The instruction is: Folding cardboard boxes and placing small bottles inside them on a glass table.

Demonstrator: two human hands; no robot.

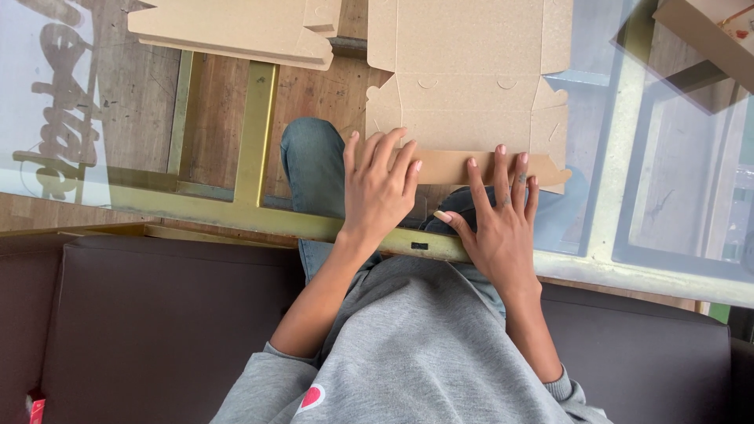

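Left hand (378, 188): centre of the frame, palm down, fingers spread slightly apart and laid flat; fingertips press on the near flap of the cardboard sheet, nothing gripped.
Right hand (499, 216): just right of centre, palm down, fingers fanned apart and flat; fingertips rest on the same folded flap, thumb stretched out toward the left hand; nothing clasped.
Flat cardboard box blank (467, 78): upper centre of the frame, brown, die-cut with tabs and slots, lying open on the glass; its near edge strip (448, 166) is folded over toward the person and sits under both sets of fingertips.
Stack of further cardboard blanks (236, 27): upper left of centre, flat, well apart from the hands.
Glass tabletop (683, 180): transparent, spans the whole upper half; reflections make its right part hard to read, so what lies beneath there cannot be told for certain.
Table frame (259, 118): brass-coloured metal bars, seen through the glass, left of centre.
Cardboard box corner (707, 31): upper right corner of the frame, only partly in view.
Sofa seat (149, 322): dark brown, lower left and lower right.
Clothing: grey sweatshirt sleeves (416, 353) at bottom centre; blue jeans knee (312, 161) visible through the glass.
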